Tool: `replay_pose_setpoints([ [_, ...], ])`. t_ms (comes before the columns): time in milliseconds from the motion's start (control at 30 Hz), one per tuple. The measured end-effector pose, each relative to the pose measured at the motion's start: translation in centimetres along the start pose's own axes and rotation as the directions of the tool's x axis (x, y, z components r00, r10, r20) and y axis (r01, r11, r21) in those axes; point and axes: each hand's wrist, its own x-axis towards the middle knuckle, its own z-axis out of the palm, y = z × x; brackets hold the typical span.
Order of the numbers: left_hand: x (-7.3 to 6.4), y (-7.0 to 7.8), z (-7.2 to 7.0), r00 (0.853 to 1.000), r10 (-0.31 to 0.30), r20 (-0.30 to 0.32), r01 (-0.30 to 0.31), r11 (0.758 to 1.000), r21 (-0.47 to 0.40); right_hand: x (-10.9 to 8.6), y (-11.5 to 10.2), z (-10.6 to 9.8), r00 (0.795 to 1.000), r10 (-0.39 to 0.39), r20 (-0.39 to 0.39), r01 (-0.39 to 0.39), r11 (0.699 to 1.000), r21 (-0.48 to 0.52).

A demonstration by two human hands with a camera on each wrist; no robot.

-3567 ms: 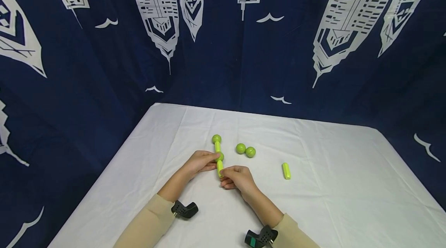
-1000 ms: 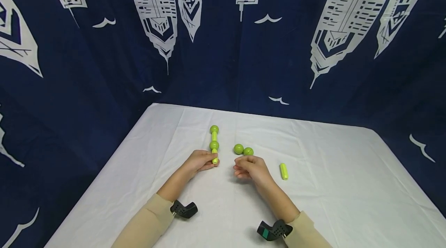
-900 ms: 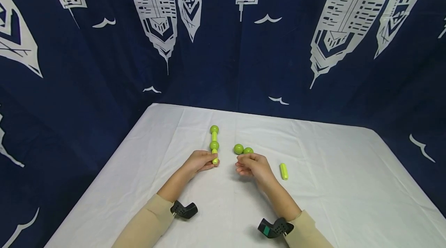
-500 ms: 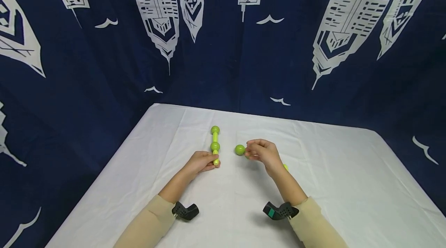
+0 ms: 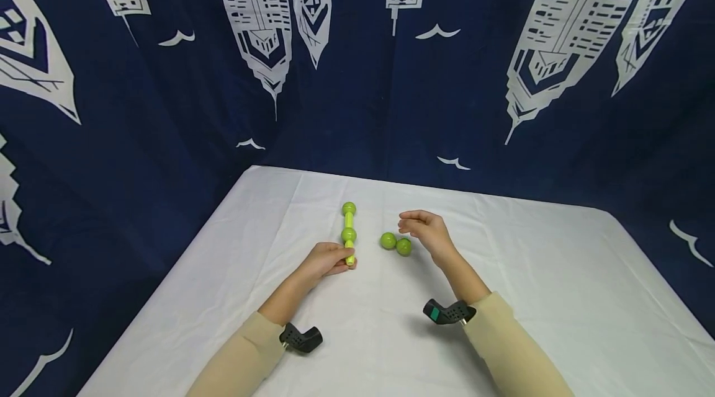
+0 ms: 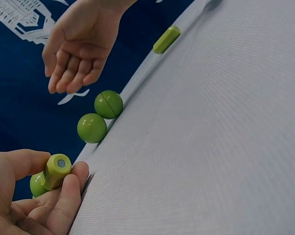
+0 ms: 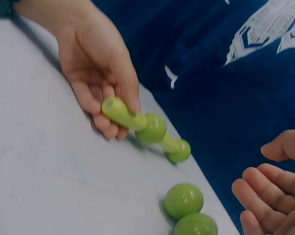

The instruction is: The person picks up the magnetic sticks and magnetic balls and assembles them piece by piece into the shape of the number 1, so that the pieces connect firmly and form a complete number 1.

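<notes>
A chain of lime-green balls and rods (image 5: pixel 349 219) runs away from me: ball, rod, ball, rod. My left hand (image 5: pixel 324 260) pinches its near rod (image 6: pixel 57 171) between thumb and fingers. The rod's near end shows a small grey disc in the left wrist view. My right hand (image 5: pixel 427 232) is held above the table, its fingers loosely extended and holding nothing. Close below it, two loose green balls (image 5: pixel 388 240) rest side by side. A loose lime rod (image 6: pixel 167 40) lies farther right in the left wrist view; in the head view the right forearm hides it.
A white cloth (image 5: pixel 536 260) covers the table. Behind its far edge hangs a dark blue curtain (image 5: pixel 357 105) with white building prints. Each wrist wears a black camera, the left camera (image 5: pixel 301 339) and the right camera (image 5: pixel 449 312).
My right hand has left the chain's near rod and moved right and away, above the loose balls. My left hand has shifted from the middle ball to the near rod; the chain sits farther away.
</notes>
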Motion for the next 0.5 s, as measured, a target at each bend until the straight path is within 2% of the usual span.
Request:
replay_pose_setpoints([
  [233, 0.0, 0.1, 0.0, 1.000, -0.003, -0.001, 0.003, 1.000, 0.006, 1.4, 1.8, 0.5, 0.998, -0.047, 0.052, 0.054, 0.991, -0.126],
  [367, 0.0, 0.1, 0.0, 1.000, -0.002, 0.003, 0.002, 1.000, 0.012, 1.6, 2.5, 0.9, 0.990, -0.096, 0.103, 0.117, 0.969, -0.217],
  [500, 0.2, 0.0, 0.0, 1.000, -0.013, 0.005, 0.013, 1.000, 0.003, 1.5, 3.2, 1.2, 0.985, -0.111, 0.131, 0.144, 0.949, -0.280],
])
